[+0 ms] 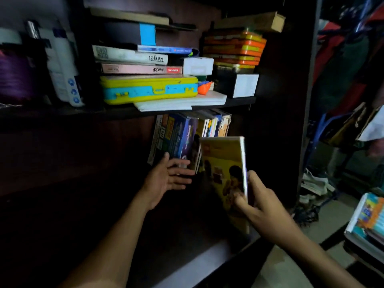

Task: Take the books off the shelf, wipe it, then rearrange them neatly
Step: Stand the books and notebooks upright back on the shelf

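On the lower shelf (62, 163), a row of books (187, 132) stands upright at the right. Your left hand (166, 179), fingers spread, touches their spines. Your right hand (255, 200) pinches a yellow book (222, 163), upright, near the row's right end.

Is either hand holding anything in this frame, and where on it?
The right hand grips the yellow book at its lower right edge. The left hand holds nothing, fingers straight beside the upright books.
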